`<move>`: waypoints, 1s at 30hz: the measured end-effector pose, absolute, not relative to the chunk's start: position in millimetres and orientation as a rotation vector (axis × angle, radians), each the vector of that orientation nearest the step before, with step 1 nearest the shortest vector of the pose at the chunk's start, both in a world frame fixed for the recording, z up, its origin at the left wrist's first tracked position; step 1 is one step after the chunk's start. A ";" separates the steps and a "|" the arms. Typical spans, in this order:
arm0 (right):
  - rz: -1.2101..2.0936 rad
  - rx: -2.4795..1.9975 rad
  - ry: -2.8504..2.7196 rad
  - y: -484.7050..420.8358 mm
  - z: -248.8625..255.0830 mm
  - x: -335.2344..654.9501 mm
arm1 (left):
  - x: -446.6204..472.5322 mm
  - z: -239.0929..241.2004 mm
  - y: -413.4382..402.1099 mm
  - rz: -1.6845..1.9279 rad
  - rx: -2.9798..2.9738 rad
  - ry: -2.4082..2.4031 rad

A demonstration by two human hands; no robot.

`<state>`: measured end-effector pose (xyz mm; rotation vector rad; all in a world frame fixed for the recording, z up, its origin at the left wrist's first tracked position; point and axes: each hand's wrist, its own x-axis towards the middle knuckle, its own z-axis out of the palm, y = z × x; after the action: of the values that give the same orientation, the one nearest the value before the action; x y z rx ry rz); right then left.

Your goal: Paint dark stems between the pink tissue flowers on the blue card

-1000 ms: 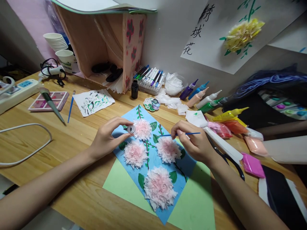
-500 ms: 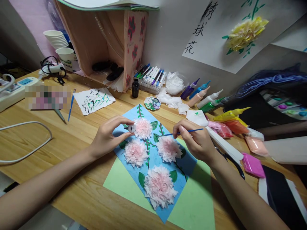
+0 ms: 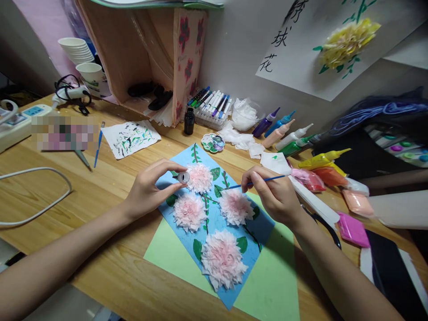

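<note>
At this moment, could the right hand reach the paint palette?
Probably yes: the palette lies beside the blue sheet, and nothing tall seems to stand between it and the right hand, though that hand holds a blue brush.

Flowers (image 3: 224, 261) lie on paper (image 3: 213, 223) — palette (image 3: 212, 142) behind it.

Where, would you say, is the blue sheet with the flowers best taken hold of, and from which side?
Probably by its near corner, pinched from the near side. The blue sheet lies over green paper with this bare corner pointing toward the camera; a grip farther in might crush the nearest pink flower.
</note>
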<state>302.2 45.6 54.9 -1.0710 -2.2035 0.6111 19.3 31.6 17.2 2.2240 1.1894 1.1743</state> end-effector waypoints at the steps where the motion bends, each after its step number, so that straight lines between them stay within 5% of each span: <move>1: 0.611 -1.074 -2.204 45.5 55.0 302.3 | 19.3 17.2 31.6 1.174 2.223 1.193; 30: 0.467 -0.992 -2.290 43.1 56.3 301.6 | 20.6 20.5 31.1 1.194 2.224 1.202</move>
<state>301.6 43.1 56.3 -0.9917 -2.2897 0.4667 20.6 31.1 20.5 2.2242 1.2022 1.1939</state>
